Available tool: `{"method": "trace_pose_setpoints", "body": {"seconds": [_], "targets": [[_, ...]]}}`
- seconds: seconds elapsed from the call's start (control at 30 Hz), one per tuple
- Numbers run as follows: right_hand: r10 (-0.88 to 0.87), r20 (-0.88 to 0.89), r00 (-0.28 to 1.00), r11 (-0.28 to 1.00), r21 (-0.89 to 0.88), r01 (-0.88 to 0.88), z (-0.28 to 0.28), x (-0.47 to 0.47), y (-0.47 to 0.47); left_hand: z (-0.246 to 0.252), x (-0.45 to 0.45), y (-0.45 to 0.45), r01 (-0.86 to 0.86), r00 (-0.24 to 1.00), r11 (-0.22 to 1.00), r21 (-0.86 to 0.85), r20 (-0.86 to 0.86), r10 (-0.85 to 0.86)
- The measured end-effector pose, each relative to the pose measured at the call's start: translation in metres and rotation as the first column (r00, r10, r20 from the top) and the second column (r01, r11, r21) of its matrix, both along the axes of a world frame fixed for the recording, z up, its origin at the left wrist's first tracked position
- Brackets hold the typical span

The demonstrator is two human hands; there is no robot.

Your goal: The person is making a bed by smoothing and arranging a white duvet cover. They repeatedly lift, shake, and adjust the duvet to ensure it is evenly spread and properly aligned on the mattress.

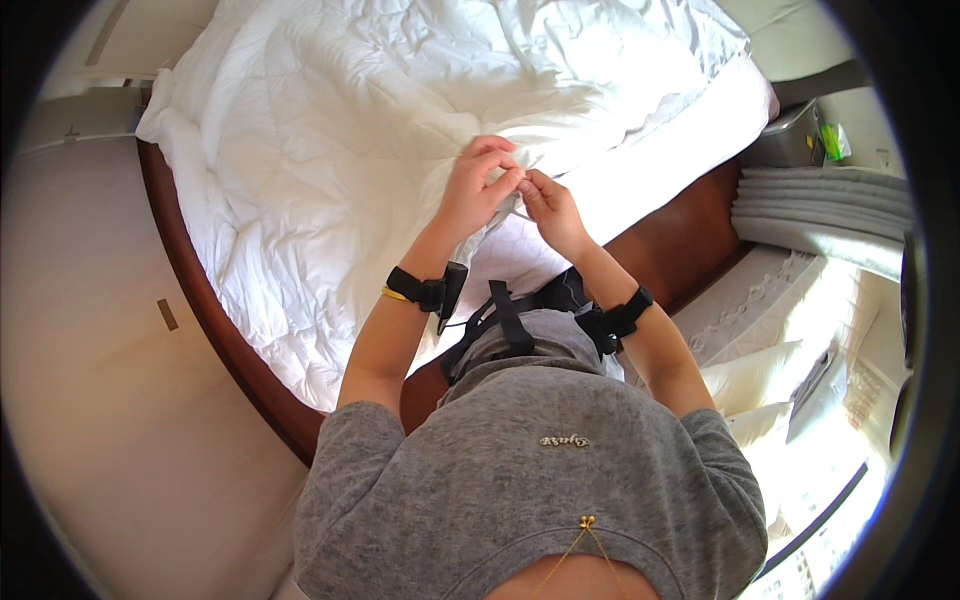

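Note:
A white quilt (337, 142) lies rumpled over the bed before me, and both hands are above its near right part. My left hand (480, 180) has thumb and forefinger pinched together, with the other fingers curled loosely. Its fingertips meet those of my right hand (553, 210), which is pinched too. A thin pale strip (523, 215), perhaps a fabric tie, hangs from between them; the fingers hide its gripped end. Below the hands, a paler sheet with faint lines (517, 251) shows beside the quilt.
The dark red wooden bed frame (225, 345) curves along the left and reappears as a board (679, 229) on the right. Grey curtain folds (821, 214), a grey bin (795, 135) and a green packet (831, 142) stand right. Pale cushions (757, 375) lie lower right.

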State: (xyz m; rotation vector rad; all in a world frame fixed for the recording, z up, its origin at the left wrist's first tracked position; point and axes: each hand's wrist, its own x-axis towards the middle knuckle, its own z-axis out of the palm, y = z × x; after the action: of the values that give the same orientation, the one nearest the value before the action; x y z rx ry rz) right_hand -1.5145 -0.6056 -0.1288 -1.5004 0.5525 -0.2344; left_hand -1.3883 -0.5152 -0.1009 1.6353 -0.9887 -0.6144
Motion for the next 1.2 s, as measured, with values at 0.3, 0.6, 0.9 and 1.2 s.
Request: {"method": "trace_pose_setpoints", "body": {"seconds": [0.3,0.6,0.9,1.2], "targets": [[-0.044,0.099,0.994,0.933,0.359,0.005,0.008,-0.001,0.013,-0.047,-0.009,0.055,0.131,0.914,0.829,0.544,0.258,-0.314],[0.008,0.01,1.0,0.962,0.275,-0.01,0.005,-0.01,0.014,-0.056,-0.016,0.038,0.173,0.981,0.951,0.255,0.039,-0.189],[-0.312,0.005,0.95,0.882,0.372,0.288,0.008,-0.01,0.007,-0.063,-0.026,0.038,0.107,0.854,0.972,0.211,-0.52,0.019],[-0.085,0.028,0.996,0.994,-0.073,0.087,0.002,0.015,0.017,-0.043,-0.029,0.038,0.14,0.99,0.943,0.302,-0.043,-0.133]]}}
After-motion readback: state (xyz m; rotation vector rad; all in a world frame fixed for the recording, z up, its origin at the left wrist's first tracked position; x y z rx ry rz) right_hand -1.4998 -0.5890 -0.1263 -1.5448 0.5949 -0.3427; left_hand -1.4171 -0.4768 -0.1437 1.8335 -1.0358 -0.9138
